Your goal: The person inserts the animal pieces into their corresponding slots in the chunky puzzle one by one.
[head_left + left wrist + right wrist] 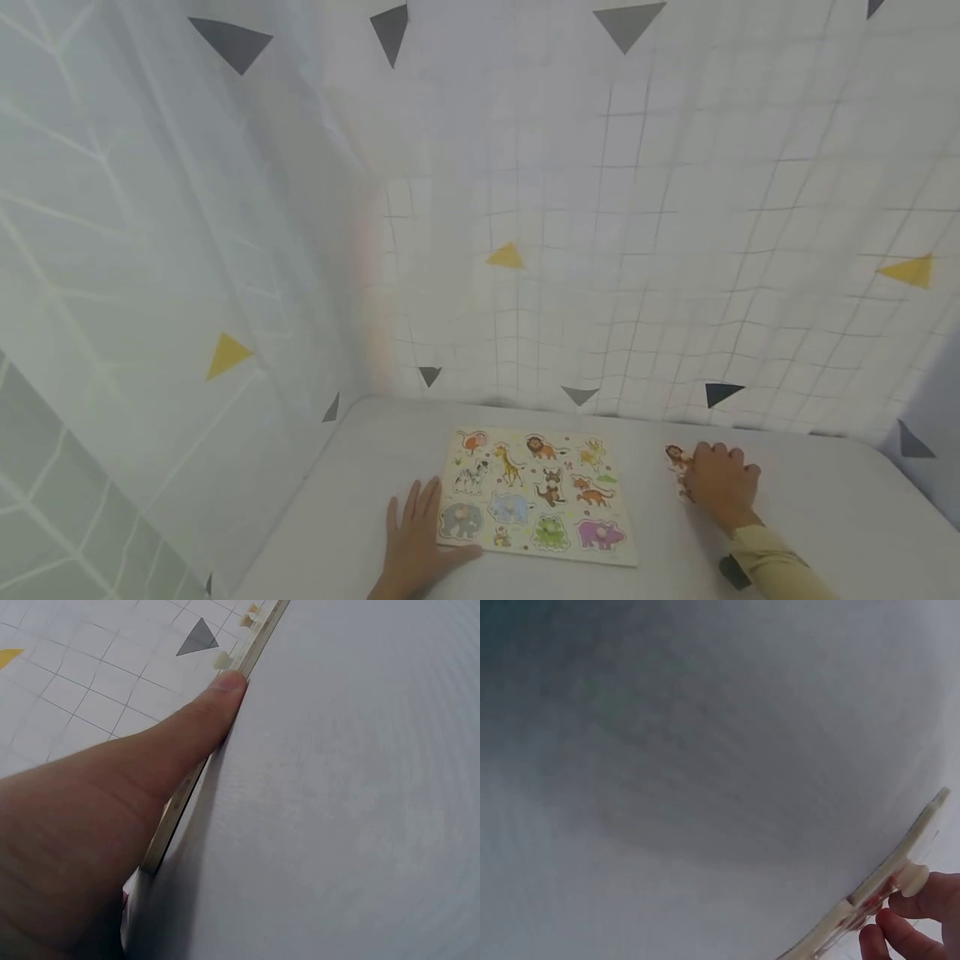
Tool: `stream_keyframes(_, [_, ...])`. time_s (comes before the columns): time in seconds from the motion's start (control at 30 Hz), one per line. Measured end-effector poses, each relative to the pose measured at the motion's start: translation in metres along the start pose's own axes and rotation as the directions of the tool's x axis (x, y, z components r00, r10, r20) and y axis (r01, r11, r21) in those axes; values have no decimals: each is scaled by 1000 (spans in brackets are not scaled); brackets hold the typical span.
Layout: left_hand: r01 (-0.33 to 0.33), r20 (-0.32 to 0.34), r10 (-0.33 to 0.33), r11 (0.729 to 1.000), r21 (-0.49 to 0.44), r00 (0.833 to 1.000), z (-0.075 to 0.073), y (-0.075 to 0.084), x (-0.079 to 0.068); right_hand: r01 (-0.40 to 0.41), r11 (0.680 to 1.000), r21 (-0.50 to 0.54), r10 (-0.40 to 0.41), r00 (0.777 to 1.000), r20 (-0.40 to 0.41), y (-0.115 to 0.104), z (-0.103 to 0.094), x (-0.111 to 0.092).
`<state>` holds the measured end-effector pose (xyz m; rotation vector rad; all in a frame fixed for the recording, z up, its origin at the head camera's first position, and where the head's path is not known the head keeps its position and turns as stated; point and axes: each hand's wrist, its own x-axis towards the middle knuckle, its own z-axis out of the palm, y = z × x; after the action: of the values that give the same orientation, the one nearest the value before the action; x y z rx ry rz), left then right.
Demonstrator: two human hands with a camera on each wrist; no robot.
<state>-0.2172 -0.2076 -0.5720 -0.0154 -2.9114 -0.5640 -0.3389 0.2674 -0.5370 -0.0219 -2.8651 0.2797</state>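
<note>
A wooden peg puzzle board [525, 546] with animal pictures lies on the table. Grey elephant [461, 521], blue hippo [510, 507], green frog [551, 532] and purple rhino [600, 535] pieces sit in it, knobs up. My left hand [416, 537] spreads straight fingers along its left edge, and the thumb [217, 701] presses its front edge. Right of the board, my right hand [723, 486] bends over loose puzzle pieces [677, 457], partly hiding them. Its curled fingertips [889, 922] pinch at a piece, close by a pale knob [913, 879].
The white table [360, 467] meets a grid-patterned cloth wall [675, 275] at the back. Another pale cloth wall [225, 208] stands along the left side. A small dark object [733, 572] shows beneath the right sleeve [772, 562].
</note>
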Motion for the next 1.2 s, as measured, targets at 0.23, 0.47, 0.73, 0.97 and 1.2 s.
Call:
stream_keyframes(0.23, [-8,-21,8,1000,-3,1000,0,-1,1,7,1000,-5,-7,1000,0,-2,-1,1])
stream_keyframes(0.47, [-19,-39,18,1000,-16,999,-2,1,0,16,1000,11,-16,1000,-19,0,5,1])
stream_keyframes(0.73, [3,1,-3,1000,-17,1000,-2,2,0,43,999,30,-42,999,-33,1,10,2])
stream_keyframes(0.97, [10,11,-10,1000,-10,1000,-2,1,0,45,997,66,-46,999,25,-2,5,6])
stream_keyframes(1.2, [15,26,-14,999,-50,1000,-10,8,-4,41,996,73,-46,997,65,-6,1,8])
